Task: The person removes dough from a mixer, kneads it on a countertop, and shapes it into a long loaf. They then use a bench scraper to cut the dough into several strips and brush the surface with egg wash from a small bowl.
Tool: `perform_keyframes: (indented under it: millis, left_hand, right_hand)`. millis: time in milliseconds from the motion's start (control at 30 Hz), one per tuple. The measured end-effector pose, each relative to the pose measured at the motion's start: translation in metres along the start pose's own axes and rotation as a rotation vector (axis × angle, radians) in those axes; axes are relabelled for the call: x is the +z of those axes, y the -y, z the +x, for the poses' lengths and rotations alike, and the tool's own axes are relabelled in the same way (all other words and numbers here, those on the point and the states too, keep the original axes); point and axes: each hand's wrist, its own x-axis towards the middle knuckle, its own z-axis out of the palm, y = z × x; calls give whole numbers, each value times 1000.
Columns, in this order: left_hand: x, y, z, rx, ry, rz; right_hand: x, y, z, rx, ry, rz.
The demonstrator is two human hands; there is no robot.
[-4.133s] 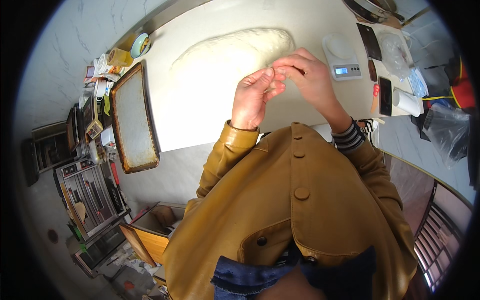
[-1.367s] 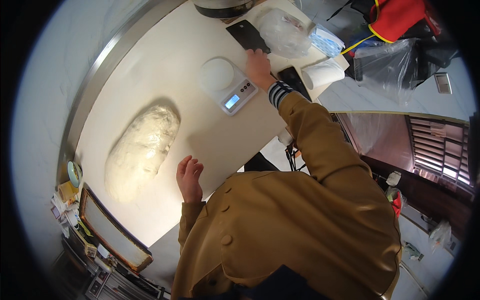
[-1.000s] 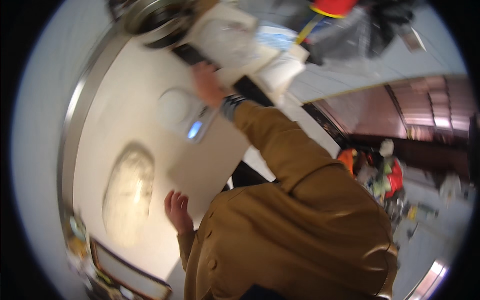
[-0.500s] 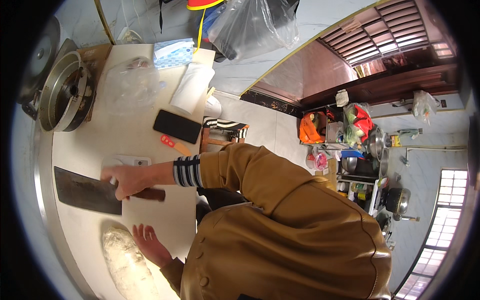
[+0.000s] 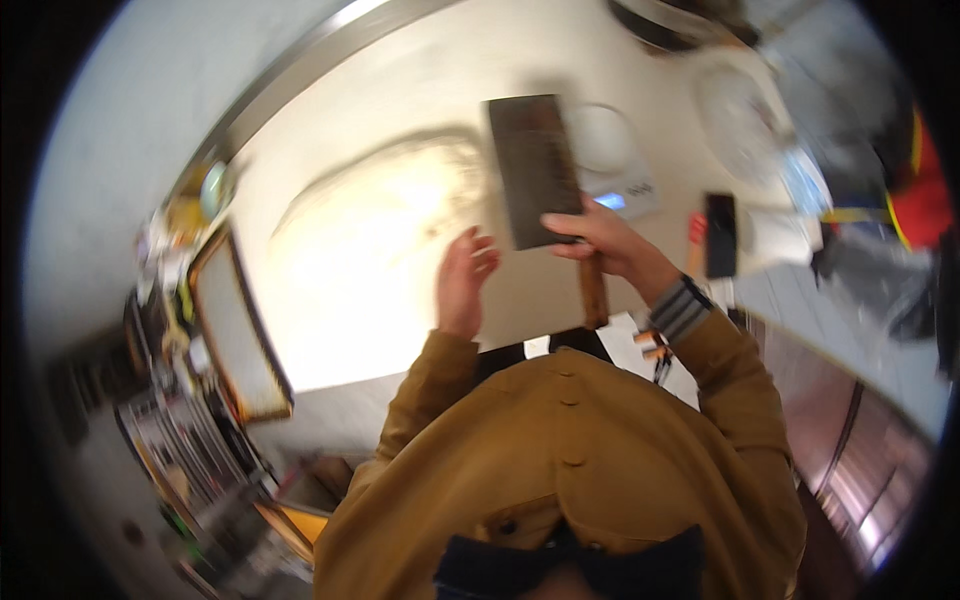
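Note:
My right hand (image 5: 618, 240) is closed on a cleaver (image 5: 530, 165) with a broad dark blade and a wooden handle. Thumb and fingers grip it where blade meets handle, and the blade is held over the table beside the right end of a long floured dough log (image 5: 400, 185). Bright glare washes out much of the dough. My left hand (image 5: 465, 282) is empty, its fingers slightly bent and apart, close to the near side of the dough. Right of the blade stands a white kitchen scale (image 5: 638, 190) with a lit display and a round white dish (image 5: 604, 138) on it.
The pale table (image 5: 540, 290) lies before me. A black phone (image 5: 720, 235) and a red-handled knife (image 5: 696, 228) are at its right, near a clear plastic bag (image 5: 745, 120). A pan (image 5: 660, 25) stands far right. A framed board (image 5: 240, 325) leans at the left.
The view has swung left toward the dough. My right hand has carried the cleaver from beside the scale to the dough's right end. The left hand remains empty near the dough.

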Motion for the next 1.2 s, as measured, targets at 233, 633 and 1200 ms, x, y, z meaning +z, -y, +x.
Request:
perform_keyframes:
  millis: [233,633,1200]
  left_hand:
    - [-64,-18,-14,18,7,-64]
    - [-244,-66,-44,187,-394,-117]
    - [-366,-108,100,125,-788,179]
  right_hand:
    - [59,-11,28,8,168,-210]
    - [254,-46,146,-477,78,-1440]
    - [416,-120,315,-326,468,-2367]
